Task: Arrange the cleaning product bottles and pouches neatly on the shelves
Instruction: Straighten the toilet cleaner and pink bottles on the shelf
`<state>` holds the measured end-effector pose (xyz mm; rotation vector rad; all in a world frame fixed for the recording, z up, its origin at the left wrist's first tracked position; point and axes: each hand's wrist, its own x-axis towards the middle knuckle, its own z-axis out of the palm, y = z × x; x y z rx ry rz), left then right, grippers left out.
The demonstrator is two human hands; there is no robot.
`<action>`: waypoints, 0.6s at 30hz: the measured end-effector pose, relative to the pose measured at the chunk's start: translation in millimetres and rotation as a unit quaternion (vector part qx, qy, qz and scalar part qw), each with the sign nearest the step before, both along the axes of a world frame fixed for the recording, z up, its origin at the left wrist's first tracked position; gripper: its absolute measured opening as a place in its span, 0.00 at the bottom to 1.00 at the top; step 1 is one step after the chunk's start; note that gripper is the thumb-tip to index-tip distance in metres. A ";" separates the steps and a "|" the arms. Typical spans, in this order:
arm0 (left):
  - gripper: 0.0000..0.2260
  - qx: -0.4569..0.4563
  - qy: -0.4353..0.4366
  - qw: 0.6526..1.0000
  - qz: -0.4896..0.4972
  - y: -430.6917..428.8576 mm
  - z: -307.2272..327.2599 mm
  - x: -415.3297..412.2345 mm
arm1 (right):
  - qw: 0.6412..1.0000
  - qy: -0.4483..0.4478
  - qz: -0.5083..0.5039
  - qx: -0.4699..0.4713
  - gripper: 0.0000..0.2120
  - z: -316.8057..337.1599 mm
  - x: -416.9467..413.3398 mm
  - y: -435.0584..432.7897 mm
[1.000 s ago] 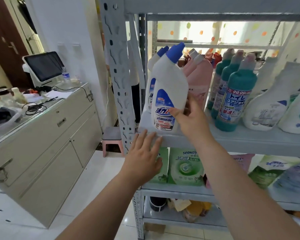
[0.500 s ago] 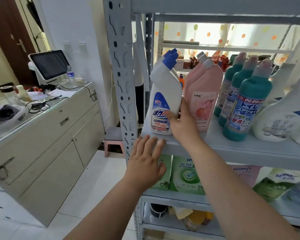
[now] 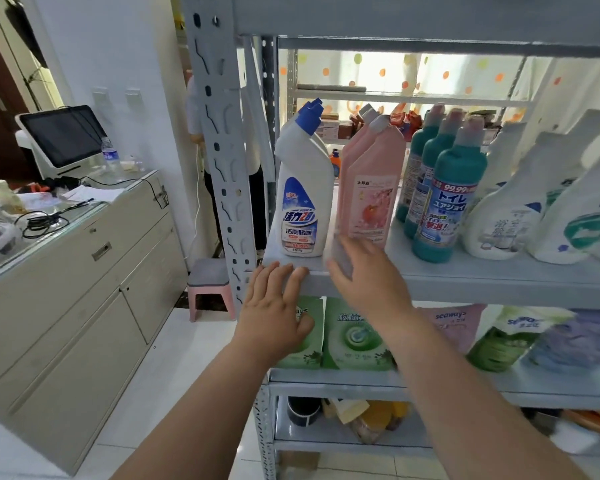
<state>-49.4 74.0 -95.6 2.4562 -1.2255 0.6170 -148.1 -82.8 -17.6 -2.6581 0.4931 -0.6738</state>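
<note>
A white bottle with a blue cap [image 3: 300,199] stands upright at the left end of the grey shelf [image 3: 465,282], with a second one right behind it. To its right stand pink bottles [image 3: 373,188], teal bottles [image 3: 447,199] and white bottles [image 3: 510,209]. My right hand [image 3: 364,275] hovers blurred just in front of the shelf edge, fingers spread, holding nothing. My left hand [image 3: 274,306] rests with straight fingers on the shelf's front lip. Green pouches [image 3: 354,334], a pink pouch [image 3: 454,323] and other pouches [image 3: 541,337] stand on the shelf below.
The rack's perforated grey post [image 3: 222,150] rises just left of my hands. A beige cabinet [image 3: 84,278] with a screen [image 3: 63,136], a water bottle and cables is at left. A pink stool [image 3: 210,282] stands behind the post. Bags and jars lie on the bottom shelf [image 3: 343,434].
My right hand set the white blue-capped bottle down at the shelf's left end, let go and pulled back toward me. My left hand stayed on the shelf edge.
</note>
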 end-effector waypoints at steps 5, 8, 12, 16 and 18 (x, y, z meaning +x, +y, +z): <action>0.33 -0.006 0.039 0.999 0.002 1.4 4.2 -2.7 | 0.995 0.060 -0.052 -0.053 0.18 -8.7 -51.4 -32.0; 0.33 -0.022 0.068 0.997 0.011 -1.3 7.6 -8.0 | 0.990 0.090 -0.074 -0.076 0.19 -14.0 -76.1 -53.4; 0.30 -0.052 0.087 0.995 0.016 -5.0 10.9 -13.2 | 0.985 0.099 -0.110 -0.092 0.23 -15.3 -98.7 -75.9; 0.28 -0.039 0.108 0.992 0.049 -21.3 27.2 -28.4 | 0.979 0.100 -0.127 -0.123 0.34 -16.9 -107.8 -99.5; 0.26 -0.096 0.192 0.976 0.047 -38.0 46.4 -46.4 | 0.977 0.083 -0.124 -0.151 0.30 -25.4 -108.1 -103.9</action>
